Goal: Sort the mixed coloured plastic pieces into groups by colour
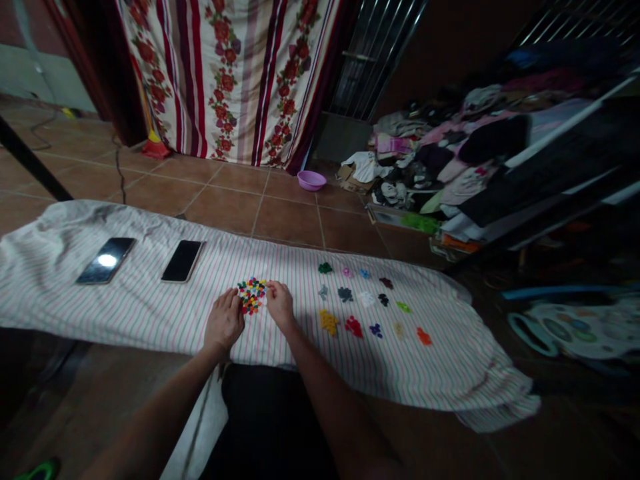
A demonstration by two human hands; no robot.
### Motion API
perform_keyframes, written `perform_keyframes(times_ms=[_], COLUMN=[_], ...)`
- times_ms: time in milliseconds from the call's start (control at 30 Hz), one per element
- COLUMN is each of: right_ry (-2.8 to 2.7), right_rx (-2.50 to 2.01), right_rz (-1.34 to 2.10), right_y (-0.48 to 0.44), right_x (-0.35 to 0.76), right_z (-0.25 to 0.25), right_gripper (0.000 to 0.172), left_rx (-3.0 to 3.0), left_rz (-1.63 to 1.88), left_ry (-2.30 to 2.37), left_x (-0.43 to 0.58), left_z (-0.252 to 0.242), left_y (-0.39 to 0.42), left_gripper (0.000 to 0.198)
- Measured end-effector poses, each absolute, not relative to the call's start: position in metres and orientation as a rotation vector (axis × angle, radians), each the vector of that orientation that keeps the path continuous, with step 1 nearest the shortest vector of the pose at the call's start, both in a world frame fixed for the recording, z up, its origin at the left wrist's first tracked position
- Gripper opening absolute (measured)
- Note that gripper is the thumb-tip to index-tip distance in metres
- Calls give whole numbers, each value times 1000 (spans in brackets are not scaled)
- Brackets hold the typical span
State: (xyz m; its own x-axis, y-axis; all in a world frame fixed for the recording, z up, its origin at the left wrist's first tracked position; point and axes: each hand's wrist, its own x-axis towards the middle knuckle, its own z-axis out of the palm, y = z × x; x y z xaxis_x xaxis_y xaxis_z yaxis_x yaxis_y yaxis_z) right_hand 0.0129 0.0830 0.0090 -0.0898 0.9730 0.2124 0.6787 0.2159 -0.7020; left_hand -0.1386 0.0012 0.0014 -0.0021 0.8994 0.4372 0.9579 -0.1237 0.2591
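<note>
Nearest the camera, the person's dark-clothed lap [265, 427] met the near edge of the worktop [425, 377], with both bare forearms reaching over it. The left hand [225, 321] rested at the left edge of a mixed cluster of small coloured pieces [253, 295], its fingers curled; whether it had hold of a piece could not be told. The right hand [280, 303] stood at the cluster's right edge, fingers bent inward and thumb close to the index finger; a pinched piece could not be confirmed.

The governing relation: the cluster lay between the two hands, leftward of the right hand and rightward of the left, with neither clearly nearer. It was roughly round and showed no marked long axis. Single-colour groups stood apart to its right in three rough rows, yellow group [328, 322] and red group [353, 327] among the nearest row, dark green group [325, 268] in the farthest. The right hand was the closer to them.

The surface was draped in a wrinkled striped cloth [150, 320], its length running side to side. Two phones [183, 261] lay left of the cluster. Beyond were a tiled floor [230, 193], a purple basin [311, 180], a heap of clothes [450, 140] to the right and a floral curtain [225, 80]. Lighting was dim.
</note>
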Motion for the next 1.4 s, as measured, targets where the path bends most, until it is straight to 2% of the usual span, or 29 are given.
perform_keyframes(times_ms=[600, 833, 1133, 1400], right_ry=[-2199, -2200, -2245, -2280], right_rx=[-1728, -1713, -1718, -1735], right_rz=[573, 585, 578, 593], right_y=[91, 89, 91, 92], right_x=[-1, -1, -11, -12], right_z=[35, 40, 43, 51], right_gripper=[33, 28, 31, 24], left_rx=[-2149, -2126, -2138, -2144], left_rz=[-786, -766, -780, -776], left_ry=[-2018, -2020, -2035, -2025], left_x=[-139, -139, -138, -138], left_z=[3, 1, 1, 1], left_y=[1, 1, 1, 1], left_gripper=[23, 23, 22, 22])
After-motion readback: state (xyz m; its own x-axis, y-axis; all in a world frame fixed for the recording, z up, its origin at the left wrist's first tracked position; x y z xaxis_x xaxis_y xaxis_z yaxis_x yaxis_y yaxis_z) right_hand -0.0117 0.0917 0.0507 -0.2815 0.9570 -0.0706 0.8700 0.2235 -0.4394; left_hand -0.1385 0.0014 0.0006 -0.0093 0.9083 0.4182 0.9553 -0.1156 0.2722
